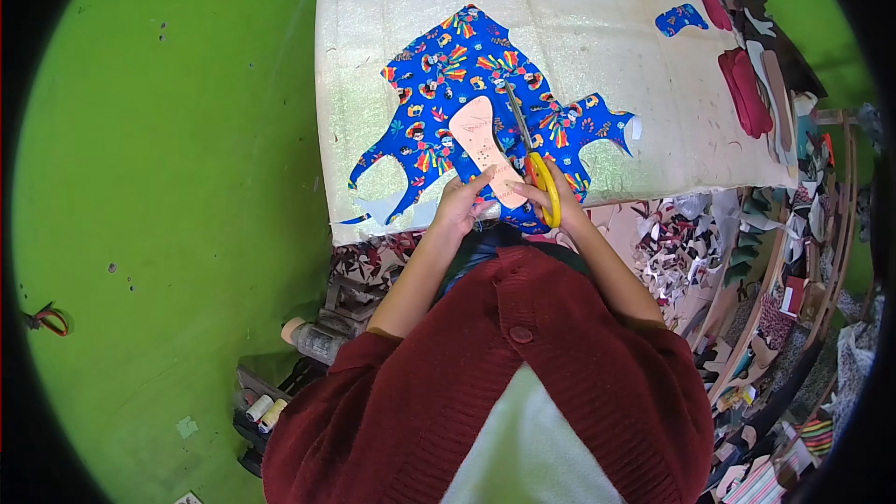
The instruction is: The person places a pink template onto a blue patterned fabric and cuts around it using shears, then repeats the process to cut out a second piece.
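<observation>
A blue fabric piece [439,65] with a colourful print of figures lies on the white table and reaches its front edge. On top of it rests a pale pink, sole-shaped template [478,126] with small dark marks. My left hand [459,205] grips the fabric and the template's lower left side, fingers closed. My right hand [551,194] has yellow-handled scissors [541,177] in it, their blades pointing away from me over the fabric, right of the template. The right thumb touches the template's lower end.
The white table [373,37] holds dark red pieces [744,91], a small blue printed piece [680,21] and pale strips at the right. Fabric scraps [681,252] lie below its front edge. Another pair of scissors [49,319] is at the far left on the green surface.
</observation>
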Motion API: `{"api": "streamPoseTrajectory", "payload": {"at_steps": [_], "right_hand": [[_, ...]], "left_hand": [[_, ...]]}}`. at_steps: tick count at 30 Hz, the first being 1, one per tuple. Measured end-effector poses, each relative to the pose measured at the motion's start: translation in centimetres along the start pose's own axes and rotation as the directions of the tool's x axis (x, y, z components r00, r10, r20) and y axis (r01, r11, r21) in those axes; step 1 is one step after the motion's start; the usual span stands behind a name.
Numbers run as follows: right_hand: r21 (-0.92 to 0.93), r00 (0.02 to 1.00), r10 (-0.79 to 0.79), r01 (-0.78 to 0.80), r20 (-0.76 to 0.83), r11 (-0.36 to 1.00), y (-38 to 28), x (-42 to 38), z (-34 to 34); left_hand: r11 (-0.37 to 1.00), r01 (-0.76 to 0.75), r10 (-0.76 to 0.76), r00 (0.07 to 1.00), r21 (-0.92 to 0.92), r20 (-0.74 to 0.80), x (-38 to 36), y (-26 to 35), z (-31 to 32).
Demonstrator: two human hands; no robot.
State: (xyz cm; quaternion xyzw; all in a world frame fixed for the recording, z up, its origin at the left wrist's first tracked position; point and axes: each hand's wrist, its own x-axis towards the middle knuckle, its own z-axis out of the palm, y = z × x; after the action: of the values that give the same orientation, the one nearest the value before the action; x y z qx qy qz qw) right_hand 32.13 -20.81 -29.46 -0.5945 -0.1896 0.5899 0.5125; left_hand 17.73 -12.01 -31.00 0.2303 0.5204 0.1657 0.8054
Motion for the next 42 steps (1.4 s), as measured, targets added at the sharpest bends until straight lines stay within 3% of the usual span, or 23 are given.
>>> {"api": "streamPoseTrajectory", "payload": {"at_steps": [5, 7, 8, 10, 13, 17, 20, 24, 28, 30, 34, 37, 39, 42], "right_hand": [[0.010, 0.999, -0.039, 0.039, -0.010, 0.999, 0.5, 0.4, 0.0], [0.019, 0.999, -0.030, 0.031, -0.031, 0.999, 0.3, 0.5, 0.2], [0.036, 0.999, -0.033, 0.033, -0.014, 0.999, 0.1, 0.6, 0.3], [0.051, 0.999, -0.037, 0.036, 0.006, 0.998, -0.3, 0.7, 0.4], [0.104, 1.000, 0.027, -0.026, -0.012, 0.994, -0.7, 0.7, 0.7], [0.144, 0.998, 0.061, -0.058, -0.016, 0.988, -1.4, 0.5, 1.3], [0.133, 0.994, 0.107, -0.109, 0.023, 0.985, -2.2, 0.3, 1.3], [0.113, 0.991, 0.134, -0.131, -0.021, 0.985, -1.4, 0.7, 1.2], [-0.021, 0.995, 0.089, -0.090, -0.047, 0.996, -1.1, 0.0, 1.2], [-0.038, 0.996, 0.065, -0.067, -0.057, 0.997, -1.0, -0.5, 1.1], [0.059, 0.990, 0.140, -0.138, -0.027, 0.989, -0.4, -1.1, 0.1], [-0.041, 0.984, 0.165, -0.162, 0.065, 0.986, -0.6, -2.0, -0.6], [0.073, 0.918, 0.368, -0.381, 0.150, 0.921, -0.8, -2.4, -0.8], [0.011, 0.885, 0.426, -0.436, 0.185, 0.900, -1.8, -2.7, -0.6]], "left_hand": [[0.999, 0.036, -0.037, 0.998, 0.028, 0.041, 0.4, 0.5, -0.5], [0.984, 0.165, -0.176, 0.969, 0.074, 0.174, 0.8, 1.2, -1.2], [0.984, 0.165, -0.176, 0.969, 0.072, 0.173, 1.0, 1.6, -1.4], [0.959, 0.223, -0.146, 0.917, -0.175, 0.370, 0.9, 2.5, -1.2], [0.939, 0.216, -0.097, 0.913, -0.268, 0.396, 1.6, 3.1, -1.4], [0.903, 0.149, -0.034, 0.960, -0.402, 0.279, 3.2, 2.3, -1.0], [0.855, 0.120, 0.061, 0.943, -0.505, 0.327, 3.9, 1.3, -0.4], [0.912, 0.103, -0.046, 0.987, -0.397, 0.151, 4.8, 1.2, 0.1], [0.922, 0.021, 0.019, 0.995, -0.386, 0.099, 5.2, 1.0, 0.1], [0.946, -0.019, 0.020, 1.000, -0.324, 0.002, 5.2, 1.2, 0.4], [0.943, 0.016, -0.012, 1.000, -0.331, 0.013, 5.3, 1.2, 0.3], [0.941, 0.028, -0.018, 0.999, -0.336, 0.032, 5.4, 1.4, 0.2], [0.947, 0.030, -0.023, 0.999, -0.318, 0.025, 5.3, 1.7, 0.2], [0.947, 0.036, -0.012, 0.997, -0.320, 0.078, 4.6, 2.3, 0.4]]}}
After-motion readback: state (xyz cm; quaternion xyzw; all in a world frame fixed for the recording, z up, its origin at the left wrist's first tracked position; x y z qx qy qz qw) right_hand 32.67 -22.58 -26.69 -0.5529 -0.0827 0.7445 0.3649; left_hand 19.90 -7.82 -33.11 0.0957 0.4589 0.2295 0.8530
